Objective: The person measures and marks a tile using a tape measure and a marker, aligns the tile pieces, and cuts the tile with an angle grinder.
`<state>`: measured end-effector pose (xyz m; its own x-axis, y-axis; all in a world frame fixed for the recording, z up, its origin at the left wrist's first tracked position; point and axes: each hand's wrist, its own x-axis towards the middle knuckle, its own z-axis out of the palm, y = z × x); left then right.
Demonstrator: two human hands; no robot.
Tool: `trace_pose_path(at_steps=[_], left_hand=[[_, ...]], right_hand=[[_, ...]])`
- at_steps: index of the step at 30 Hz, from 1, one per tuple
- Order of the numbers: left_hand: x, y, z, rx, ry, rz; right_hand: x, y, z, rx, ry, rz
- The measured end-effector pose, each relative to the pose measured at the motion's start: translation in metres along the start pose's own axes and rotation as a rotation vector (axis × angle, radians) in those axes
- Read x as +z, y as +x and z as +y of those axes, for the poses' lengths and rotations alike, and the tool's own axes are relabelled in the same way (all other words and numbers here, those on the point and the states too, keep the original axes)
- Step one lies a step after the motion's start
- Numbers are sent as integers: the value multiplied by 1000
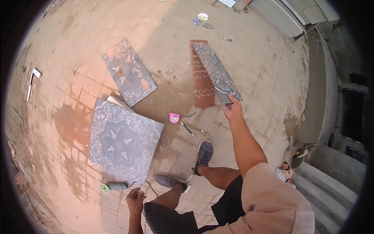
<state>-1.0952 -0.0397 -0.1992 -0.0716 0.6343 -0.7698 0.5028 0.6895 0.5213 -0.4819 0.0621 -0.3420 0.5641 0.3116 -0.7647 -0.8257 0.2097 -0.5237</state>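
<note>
My right hand (233, 107) grips the lower end of a narrow patterned tile strip (216, 70), whose far end lies over a reddish-brown strip (202, 84) with pale wavy lines. My left hand (135, 199) hangs low with its fingers curled; whether it holds anything is too small to tell. Just above it lies an angle grinder (113, 186) with a green disc. A large square tile (120, 141) with a flower pattern rests beyond the grinder. Farther up is a cut patterned tile (128, 72).
A pink tape measure (174, 118) and a marker (187, 129) lie on the paving before my feet. An L-shaped square (32, 83) is at far left. Litter (200, 18) lies at the top. Concrete steps (327, 191) stand at right. A cable runs near my left foot.
</note>
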Motion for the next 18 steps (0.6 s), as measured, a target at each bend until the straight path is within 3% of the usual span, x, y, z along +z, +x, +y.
trace_pose_path(at_steps=[3,5,7,8,9,10,12,13,14,15,16,17,18], left_hand=[[65,1,63,95,44,-104],[104,-2,74,205,203,-138],[131,-40,133,206,379,-246],[140,-47,126,291,325,-223],[152,-81,172,252,152,-222],[145,-97,200,222,342,-261],[139,-120,235,255,270,-234],[129,-123,257,337,385,-248],[116,-103,254,336,383,-262],[102,-89,260,198,359,-254],[93,-93,288,316,420,-335],[88,-101,311,162,398,-297],[84,-105,333,61,349,-233]], right_hand=[[-27,-67,-78,-4,-131,-3],[-72,-140,-126,30,-184,3],[-130,-206,-175,32,-96,90],[-155,-240,-199,45,-138,162],[-174,-272,-224,50,-194,220],[-181,-305,-253,46,-258,249],[-189,-354,-289,41,-423,333],[-193,-371,-310,32,-514,409],[-194,-379,-331,-36,-464,434],[-194,-388,-346,10,-887,562],[-195,-396,-362,92,-1309,685],[-196,-402,-382,63,-1260,710],[-198,-405,-399,52,-1468,696]])
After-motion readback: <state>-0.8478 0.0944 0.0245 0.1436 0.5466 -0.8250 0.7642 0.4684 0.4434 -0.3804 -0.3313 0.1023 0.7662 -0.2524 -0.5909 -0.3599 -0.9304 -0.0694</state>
